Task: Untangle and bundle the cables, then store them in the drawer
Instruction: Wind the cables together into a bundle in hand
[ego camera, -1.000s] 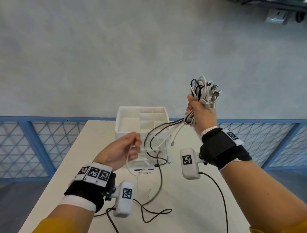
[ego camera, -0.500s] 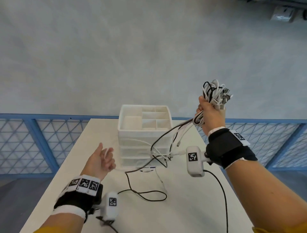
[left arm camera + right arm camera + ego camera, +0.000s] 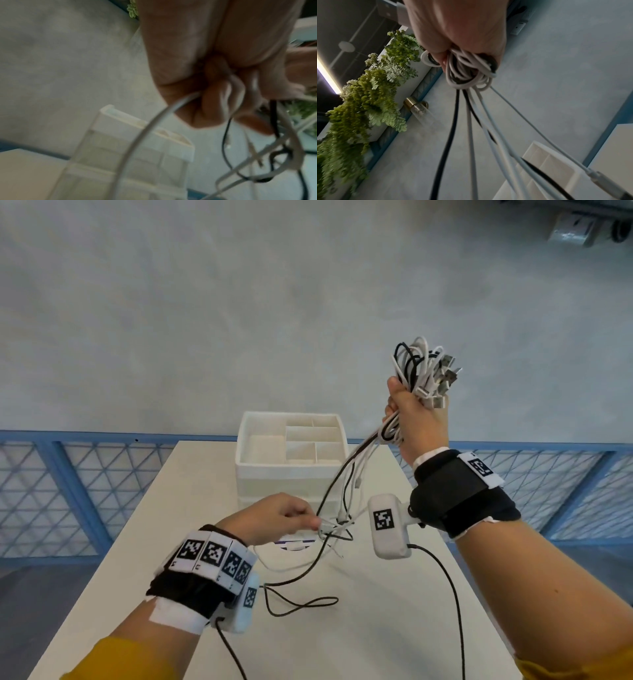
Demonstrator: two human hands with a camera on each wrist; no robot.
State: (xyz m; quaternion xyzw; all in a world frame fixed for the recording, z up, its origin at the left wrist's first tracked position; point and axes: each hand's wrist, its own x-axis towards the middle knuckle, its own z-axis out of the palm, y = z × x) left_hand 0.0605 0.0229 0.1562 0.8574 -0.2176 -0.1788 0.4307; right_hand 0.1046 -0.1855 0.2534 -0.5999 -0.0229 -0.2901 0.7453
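High above the desk's right edge, my right hand [image 3: 416,419] is fisted around a bundle of cables [image 3: 423,371], black and white loops and metal plugs sticking up out of the top of the grip. From the right wrist view the loops [image 3: 467,73] bunch under my curled fingers and the strands fan down toward the organiser. Those loose strands [image 3: 352,474] run down and left in front of the white drawer unit [image 3: 291,470], which stands at the desk's [image 3: 376,628] far edge, near the middle, its top tray split into open compartments. Lower down, in front of the unit, my left hand [image 3: 274,520] has fingers and thumb pinched on a white cable [image 3: 327,529] right at a knot of crossed black and white strands; the left wrist view is blurred, but I can see a white strand [image 3: 154,121] coming out of my closed fingers. One black cable [image 3: 301,604] trails onto the desk and lies there in a loose loop near the middle. I cannot tell whether any drawer is open.
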